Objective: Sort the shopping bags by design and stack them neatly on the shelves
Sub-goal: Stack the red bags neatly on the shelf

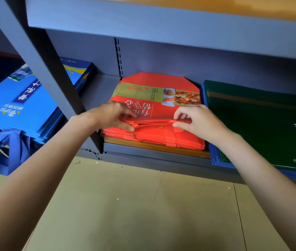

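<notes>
A stack of flat red shopping bags (159,133) lies on the low grey shelf (154,154), its top bag printed with a gold food band and white characters. My left hand (113,115) pinches the near left edge of the top red bags, thumb under and fingers on top. My right hand (196,118) pinches the near right edge of the same bags. To the left sits a stack of blue bags (22,104) with blue fabric handles hanging off the front. To the right lie dark green bags (263,124) on top of blue ones.
A slanted grey shelf post (40,57) crosses in front of the blue stack, close to my left forearm. An upper grey shelf (161,24) overhangs the stacks. Tan floor boards (134,205) spread below the shelf front.
</notes>
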Motion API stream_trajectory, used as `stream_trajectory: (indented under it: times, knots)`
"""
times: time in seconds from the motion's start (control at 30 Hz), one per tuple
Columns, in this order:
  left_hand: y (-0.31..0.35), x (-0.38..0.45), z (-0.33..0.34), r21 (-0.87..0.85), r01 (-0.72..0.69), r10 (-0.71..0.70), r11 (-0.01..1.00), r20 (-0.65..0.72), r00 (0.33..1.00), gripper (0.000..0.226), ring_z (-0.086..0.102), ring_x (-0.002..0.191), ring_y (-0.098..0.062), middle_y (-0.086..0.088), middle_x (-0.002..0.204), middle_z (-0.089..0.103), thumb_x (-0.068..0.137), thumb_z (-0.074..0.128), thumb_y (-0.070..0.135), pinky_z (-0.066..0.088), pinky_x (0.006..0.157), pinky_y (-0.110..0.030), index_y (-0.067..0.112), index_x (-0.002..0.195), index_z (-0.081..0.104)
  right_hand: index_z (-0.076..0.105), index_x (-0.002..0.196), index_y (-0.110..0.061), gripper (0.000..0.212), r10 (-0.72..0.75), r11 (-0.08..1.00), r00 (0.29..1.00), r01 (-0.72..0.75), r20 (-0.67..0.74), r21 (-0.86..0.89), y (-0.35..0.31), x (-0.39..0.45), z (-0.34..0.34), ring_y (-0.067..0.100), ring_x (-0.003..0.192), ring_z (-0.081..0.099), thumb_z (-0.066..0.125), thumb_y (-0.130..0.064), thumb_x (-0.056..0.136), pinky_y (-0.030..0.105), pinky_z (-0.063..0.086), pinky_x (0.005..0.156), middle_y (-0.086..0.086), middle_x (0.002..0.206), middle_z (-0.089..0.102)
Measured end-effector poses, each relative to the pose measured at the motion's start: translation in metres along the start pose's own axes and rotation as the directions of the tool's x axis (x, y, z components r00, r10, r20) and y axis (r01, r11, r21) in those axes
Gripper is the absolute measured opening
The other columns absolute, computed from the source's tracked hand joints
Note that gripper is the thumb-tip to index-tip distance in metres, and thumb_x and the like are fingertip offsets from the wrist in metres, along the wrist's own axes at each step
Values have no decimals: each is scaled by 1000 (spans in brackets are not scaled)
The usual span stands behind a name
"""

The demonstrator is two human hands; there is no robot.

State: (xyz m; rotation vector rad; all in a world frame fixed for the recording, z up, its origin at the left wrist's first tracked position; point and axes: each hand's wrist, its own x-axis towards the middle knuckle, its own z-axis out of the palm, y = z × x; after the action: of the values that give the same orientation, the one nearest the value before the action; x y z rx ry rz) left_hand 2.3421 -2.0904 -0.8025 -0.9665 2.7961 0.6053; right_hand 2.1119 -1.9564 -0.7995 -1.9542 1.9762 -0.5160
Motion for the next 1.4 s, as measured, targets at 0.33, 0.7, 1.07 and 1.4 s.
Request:
stream_trajectory:
  times: [0.33, 0.7, 1.07, 1.4]
  knots:
    - [18, 2, 9, 401, 182, -82, 898, -254, 964, 31, 60, 100, -35, -9, 108, 65, 94, 47, 37, 48, 78, -38, 22, 116, 61, 64, 93, -19, 15, -52, 996, 997, 48, -58, -72, -4, -2, -3, 8, 87, 54, 69, -29, 83, 26, 44, 79, -10, 91, 57]
    - [2, -23, 57, 554, -112, 343, 825, -334, 878, 34, 71, 83, -22, -11, 99, 72, 77, 48, 13, 55, 67, -29, 3, 100, 72, 55, 92, -12, 22, -252, 932, 967, 252, 33, -259, 3, -18, 29, 13, 86, 37, 70, -26, 82, 35, 44, 72, 1, 96, 50]
    - [9, -5, 43, 8, 66, -66, 998, 5, 998, 61, 16, 144, -22, 2, 156, 20, 88, 53, 49, 17, 116, -44, 37, 143, 30, 60, 97, -18, 33, 15, 997, 999, -18, -44, -70, 12, -20, 37, 17, 114, 33, 74, -40, 75, 37, 28, 98, -5, 123, 43]
    - [9, -12, 40, 202, 83, -95, 976, 51, 994, 89, 4, 145, -25, 6, 158, 6, 68, 28, 80, 11, 115, -50, 43, 146, 7, 59, 111, -23, 47, 43, 997, 973, -29, 225, -67, 15, -10, 11, 14, 111, 43, 74, -44, 72, 34, 37, 98, -7, 117, 50]
